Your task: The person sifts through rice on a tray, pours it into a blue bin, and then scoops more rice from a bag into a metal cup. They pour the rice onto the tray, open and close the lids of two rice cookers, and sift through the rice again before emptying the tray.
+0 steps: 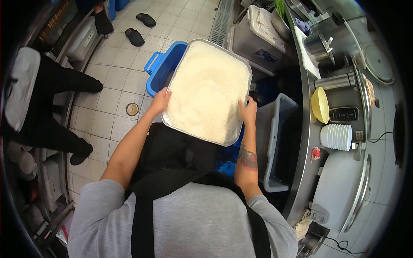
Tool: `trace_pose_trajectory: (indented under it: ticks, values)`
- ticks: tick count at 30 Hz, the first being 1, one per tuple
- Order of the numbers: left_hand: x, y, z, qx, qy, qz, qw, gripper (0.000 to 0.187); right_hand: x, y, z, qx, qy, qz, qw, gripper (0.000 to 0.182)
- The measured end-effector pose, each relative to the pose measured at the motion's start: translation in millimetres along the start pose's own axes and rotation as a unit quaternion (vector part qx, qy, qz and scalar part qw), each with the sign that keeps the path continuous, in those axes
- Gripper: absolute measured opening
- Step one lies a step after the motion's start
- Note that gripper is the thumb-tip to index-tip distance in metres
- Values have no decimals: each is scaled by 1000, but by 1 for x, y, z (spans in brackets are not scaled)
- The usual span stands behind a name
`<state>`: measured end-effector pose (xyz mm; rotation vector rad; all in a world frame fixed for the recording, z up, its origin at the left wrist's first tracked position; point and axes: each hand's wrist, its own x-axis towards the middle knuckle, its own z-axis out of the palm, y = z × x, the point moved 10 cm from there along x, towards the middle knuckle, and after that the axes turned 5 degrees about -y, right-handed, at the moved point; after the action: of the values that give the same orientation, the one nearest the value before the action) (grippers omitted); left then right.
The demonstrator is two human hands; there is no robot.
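Observation:
A large rectangular metal tray (193,135) is held up in front of my body, tilted in view. Pale, fine, crumb-like grains (208,86) fill it nearly to the rim; their exact kind is hard to tell. My left hand (160,102) grips the tray's left edge, with its thumb on the rim. On the opposite edge, my right hand (248,111) is closed round the rim. The fingers under the tray are hidden. Partly beneath the tray's upper left side stands a blue plastic bin (154,86) on the floor.
Another person's black-clad legs (64,81) are at the left beside shelving. Black shoes (135,37) lie on the tiled floor. At right, a grey tub (275,142) stands by a steel counter (303,172) holding a yellow bowl (319,105) and stacked white containers (336,137).

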<state>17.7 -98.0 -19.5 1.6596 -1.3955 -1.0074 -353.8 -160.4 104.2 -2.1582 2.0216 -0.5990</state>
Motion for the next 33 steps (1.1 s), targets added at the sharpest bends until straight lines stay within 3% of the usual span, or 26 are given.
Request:
trace_pose_trajectory:
  ticks: [1, 3, 4, 11, 14, 16, 20, 22, 24, 27, 29, 32, 33]
  values:
    - [1, 3, -1, 1, 4, 14, 1000, 32, -5, 6, 7, 3, 5, 1, 1000, 40]
    - [-4, 8, -5, -23, -9, 3, 1000, 32, -23, 39, 27, 22, -41, 136, 990, 42]
    - [-9, 8, -4, -52, -23, -13, 998, 32, -29, 43, 33, 23, -38, 142, 989, 42]
    - [-51, 19, -20, -175, -29, -11, 984, 28, -57, 22, 34, 95, -14, 111, 989, 33]
    - [-81, 17, -33, -168, -28, -46, 984, 29, -73, 13, 31, 87, 12, 61, 994, 31]
    - [-101, 6, -34, -244, -75, -127, 958, 31, -90, -11, 38, 86, -48, -21, 995, 36]
    - [-119, -7, -37, -254, -101, -200, 941, 37, -114, -23, 7, 160, -69, 35, 984, 45]
    - [-121, 7, -42, -233, -96, -204, 946, 37, -119, -19, -8, 158, -57, 72, 983, 41]
    - [-118, 12, -44, -211, -98, -207, 950, 37, -137, 13, 15, 40, -248, 172, 952, 36]
    - [-111, 13, -49, -196, -117, -242, 943, 35, -142, 8, 3, 63, -256, 141, 954, 32]
    - [-110, 48, -43, -361, -197, -264, 872, 32, -136, 12, 5, 31, -301, 108, 947, 36]
    - [-95, 61, -50, -408, -151, -302, 848, 31, -120, 2, -4, -64, -407, 128, 902, 37]
    - [-90, 57, -47, -455, -160, -317, 817, 30, -113, 1, -8, -61, -406, 133, 902, 37]
